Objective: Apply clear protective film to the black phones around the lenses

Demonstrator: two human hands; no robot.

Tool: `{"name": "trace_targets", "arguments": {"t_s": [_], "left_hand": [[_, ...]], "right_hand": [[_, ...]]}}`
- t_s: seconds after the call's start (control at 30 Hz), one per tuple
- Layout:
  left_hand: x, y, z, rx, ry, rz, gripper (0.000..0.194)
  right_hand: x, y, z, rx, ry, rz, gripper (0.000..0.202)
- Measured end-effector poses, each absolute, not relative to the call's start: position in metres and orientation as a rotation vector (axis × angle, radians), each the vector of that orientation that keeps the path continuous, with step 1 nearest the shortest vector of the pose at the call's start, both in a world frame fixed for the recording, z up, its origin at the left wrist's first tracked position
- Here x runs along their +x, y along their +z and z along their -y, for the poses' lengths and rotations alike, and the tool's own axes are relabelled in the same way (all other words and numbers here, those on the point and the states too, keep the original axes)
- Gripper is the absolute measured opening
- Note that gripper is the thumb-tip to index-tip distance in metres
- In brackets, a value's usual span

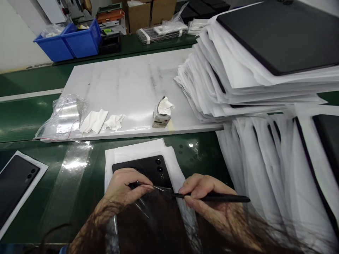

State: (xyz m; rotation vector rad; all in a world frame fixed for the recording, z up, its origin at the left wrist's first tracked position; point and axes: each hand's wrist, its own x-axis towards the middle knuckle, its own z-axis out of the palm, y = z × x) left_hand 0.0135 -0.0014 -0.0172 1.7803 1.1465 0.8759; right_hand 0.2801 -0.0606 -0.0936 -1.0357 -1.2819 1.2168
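While left fingers (141,191) pinch clear film (162,189) (seemingly part-lifted) over a black tablet (141,165), right fingers (202,185) grip a slim black tool (229,198) toward nine o'clock.

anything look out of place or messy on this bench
Yes, a little mess: dark smudges mark the white board, a crumpled tissue lies loose near its front edge, and sheets jut unevenly from the tall stack on the right. No damage shows on the partly covered tablet being worked on.

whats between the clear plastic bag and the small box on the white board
In the head view, a folded white wipe and a crumpled one lie between the bag and box, nearer the bag, then bare board.
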Motion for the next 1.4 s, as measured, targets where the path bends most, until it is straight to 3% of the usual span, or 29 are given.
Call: {"name": "trace_targets", "arguments": {"t_s": [0.6,0.9,1.13,1.4], "left_hand": [[0.013,-0.018,0.001,1.854,0.871,-1.109,0.002],[0.014,-0.019,0.003,1.773,0.867,-1.172,0.002],[0.012,-0.021,0.002,1.859,0.89,-1.069,0.004],[0.014,-0.024,0.001,1.897,0.96,-1.042,0.006]], "right_hand": [[0.275,-0.1,0.056,-1.047,1.282,1.219,0.025],[0.267,-0.069,0.05,-0.945,1.248,1.164,0.022],[0.218,-0.107,0.032,-1.036,1.124,0.542,0.046],[0.202,-0.129,0.03,-1.124,1.115,0.457,0.054]]}}
